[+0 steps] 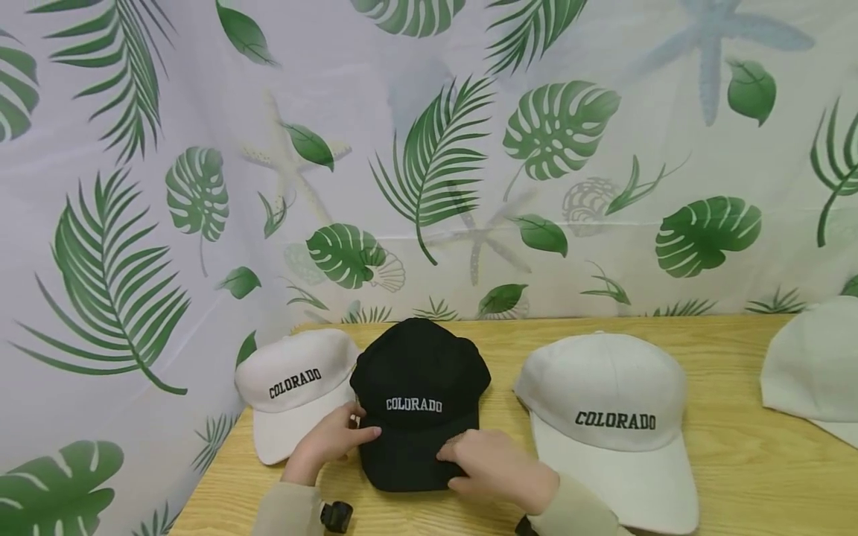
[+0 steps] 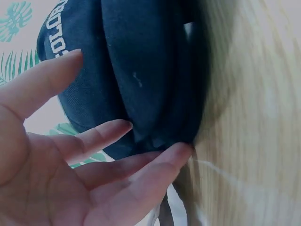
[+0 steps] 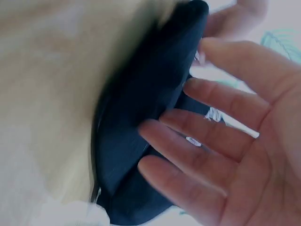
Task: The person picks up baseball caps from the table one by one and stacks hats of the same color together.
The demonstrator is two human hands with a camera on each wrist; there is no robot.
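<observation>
A black baseball cap [image 1: 418,365] with white COLORADO lettering sits on the wooden table, its brim toward me. My left hand [image 1: 331,435] is at the brim's left side, thumb over the edge. In the left wrist view its loosely bent fingers [image 2: 106,136] touch the side of the black cap [image 2: 146,70], not curled round it. On the other side, my right hand [image 1: 492,469] meets the brim with its fingertips. The right wrist view has the right hand [image 3: 244,136] with nearly straight fingers along the black cap [image 3: 141,103].
A white COLORADO cap [image 1: 302,380] stands close on the left. Another white COLORADO cap [image 1: 613,402] is to the right, near my right forearm. Part of a further pale cap [image 1: 814,365] shows at the right edge. Leaf-patterned cloth [image 1: 442,290] hangs behind the wooden table [image 1: 744,476].
</observation>
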